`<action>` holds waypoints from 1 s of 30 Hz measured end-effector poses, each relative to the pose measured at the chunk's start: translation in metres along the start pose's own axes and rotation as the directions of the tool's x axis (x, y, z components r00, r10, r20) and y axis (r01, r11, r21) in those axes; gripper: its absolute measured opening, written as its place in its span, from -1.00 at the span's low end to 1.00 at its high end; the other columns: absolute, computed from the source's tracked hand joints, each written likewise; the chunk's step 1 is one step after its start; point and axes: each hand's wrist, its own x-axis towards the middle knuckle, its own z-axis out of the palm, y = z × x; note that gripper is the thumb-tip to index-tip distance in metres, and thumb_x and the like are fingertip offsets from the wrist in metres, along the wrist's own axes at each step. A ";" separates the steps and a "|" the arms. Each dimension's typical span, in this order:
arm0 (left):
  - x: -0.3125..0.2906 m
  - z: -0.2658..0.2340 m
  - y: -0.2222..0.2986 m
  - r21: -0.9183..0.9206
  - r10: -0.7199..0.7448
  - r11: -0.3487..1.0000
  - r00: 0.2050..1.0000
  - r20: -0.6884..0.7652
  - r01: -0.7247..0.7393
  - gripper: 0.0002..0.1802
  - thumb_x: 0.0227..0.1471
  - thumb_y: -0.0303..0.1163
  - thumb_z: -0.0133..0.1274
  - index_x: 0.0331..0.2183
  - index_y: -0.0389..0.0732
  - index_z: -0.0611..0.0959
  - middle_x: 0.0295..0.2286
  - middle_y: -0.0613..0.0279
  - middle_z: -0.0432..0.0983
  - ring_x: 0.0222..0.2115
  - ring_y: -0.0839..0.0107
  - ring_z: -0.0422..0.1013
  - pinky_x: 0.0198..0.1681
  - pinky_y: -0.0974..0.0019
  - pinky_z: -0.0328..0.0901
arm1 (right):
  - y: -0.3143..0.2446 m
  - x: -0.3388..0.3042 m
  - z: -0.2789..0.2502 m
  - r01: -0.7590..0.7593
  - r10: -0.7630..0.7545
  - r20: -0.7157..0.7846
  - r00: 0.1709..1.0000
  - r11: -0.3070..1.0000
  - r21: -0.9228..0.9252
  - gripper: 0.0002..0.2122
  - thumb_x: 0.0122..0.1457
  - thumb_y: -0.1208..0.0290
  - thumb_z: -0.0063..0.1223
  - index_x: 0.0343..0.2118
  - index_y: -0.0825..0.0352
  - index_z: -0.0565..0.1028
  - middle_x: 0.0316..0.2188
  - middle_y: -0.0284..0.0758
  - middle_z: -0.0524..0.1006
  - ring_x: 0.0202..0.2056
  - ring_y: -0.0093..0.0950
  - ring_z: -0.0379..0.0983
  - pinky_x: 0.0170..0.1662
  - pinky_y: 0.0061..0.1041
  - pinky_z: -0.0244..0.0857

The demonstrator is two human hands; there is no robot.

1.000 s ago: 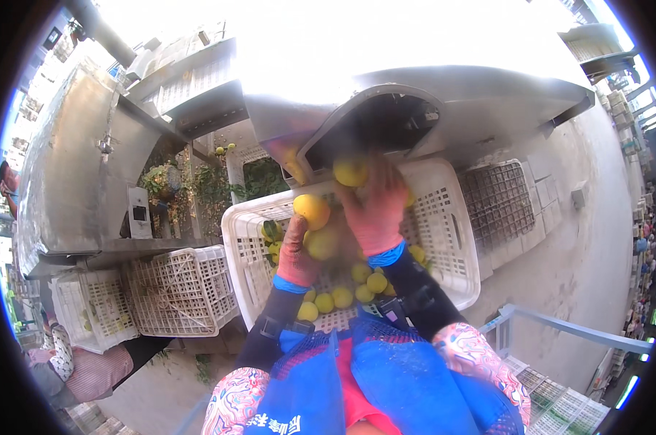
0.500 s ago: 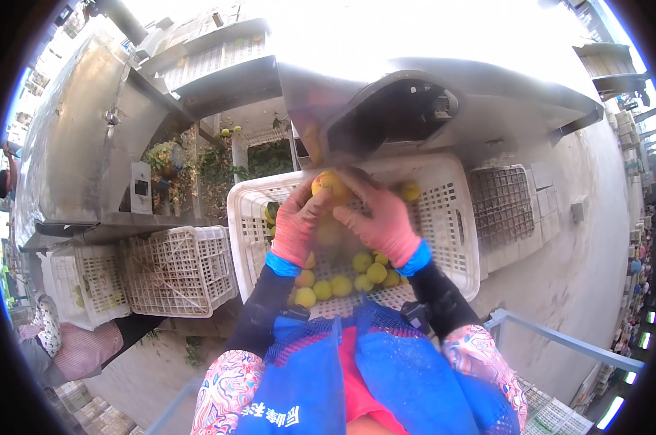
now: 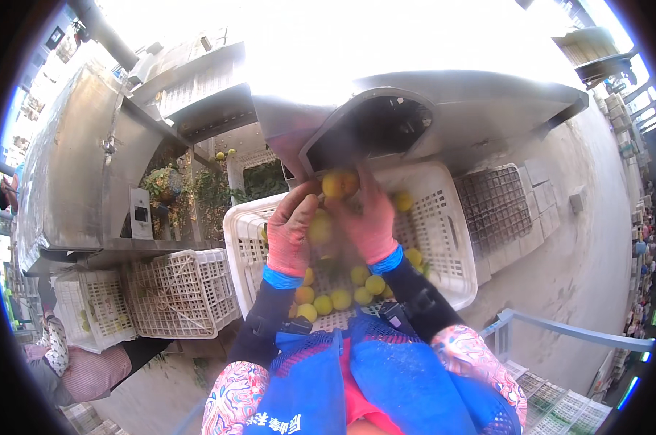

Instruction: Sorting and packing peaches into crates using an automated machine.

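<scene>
Both my hands wear pink gloves with blue bands at the wrists, and they are raised over a white slatted crate [image 3: 455,250]. A yellow-orange peach [image 3: 339,184] is pinched between the thumb and fingers of my right hand [image 3: 368,223]. My left hand [image 3: 290,230] is beside it, its thumb apart from the fingers and its fingertips close to the peach; nothing shows in its grip. Below, several yellow-green peaches [image 3: 341,299] lie in the crate. My hands hide part of its middle.
Beyond the crate, a metal machine has a dark rounded opening [image 3: 371,127]. More crates [image 3: 179,293] stand at left, near another person's sleeve [image 3: 96,370]. A dark-slatted crate [image 3: 491,206] is at right. A pale blue rail [image 3: 574,328] runs at lower right.
My right hand has moved left and slightly down with the peach. The left thumb has come off the peach. The whole view has shifted a little.
</scene>
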 end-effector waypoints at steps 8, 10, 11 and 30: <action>-0.009 -0.014 -0.017 -0.660 -0.408 0.637 0.900 0.151 0.399 -0.53 0.32 -0.23 -0.04 0.09 -0.39 0.50 0.04 0.06 0.49 -0.02 0.35 0.47 0.08 0.30 0.37 | 0.044 0.051 0.014 0.237 -0.236 -0.044 0.971 0.971 0.038 -0.50 0.00 0.39 0.32 0.03 0.41 0.46 -0.11 -0.14 0.52 -0.11 -0.11 0.45 -0.09 -0.28 0.36; -0.003 -0.007 -0.011 -0.742 -0.380 0.530 0.897 0.226 0.411 -0.55 0.31 -0.26 -0.04 0.09 -0.38 0.49 0.05 0.05 0.48 0.04 0.31 0.43 0.14 0.23 0.34 | 0.054 0.067 0.015 0.284 -0.285 0.013 0.958 0.945 -0.165 -0.59 0.01 0.46 0.30 -0.04 0.39 0.50 -0.16 -0.17 0.54 -0.14 -0.15 0.46 -0.15 -0.35 0.39; -0.004 -0.004 -0.009 -0.649 -0.313 0.665 0.927 0.207 0.369 -0.55 0.31 -0.27 -0.04 0.10 -0.38 0.49 0.05 0.05 0.47 0.07 0.30 0.41 0.18 0.20 0.31 | 0.046 0.078 0.013 0.322 -0.342 0.043 0.939 0.824 -0.467 -0.62 0.03 0.46 0.28 -0.06 0.39 0.52 -0.14 -0.17 0.54 -0.13 -0.16 0.47 -0.14 -0.33 0.39; 0.006 0.010 0.018 -0.175 -0.308 0.941 0.946 -0.100 0.288 -0.43 0.27 0.02 0.03 0.03 -0.30 0.59 -0.28 0.28 0.60 -0.34 0.55 0.47 -0.26 0.45 0.38 | -0.029 -0.002 -0.010 0.198 -0.199 -0.004 0.980 0.980 -0.024 -0.36 -0.10 0.20 0.39 0.10 0.25 0.41 -0.02 -0.11 0.51 -0.08 0.02 0.47 -0.03 -0.10 0.36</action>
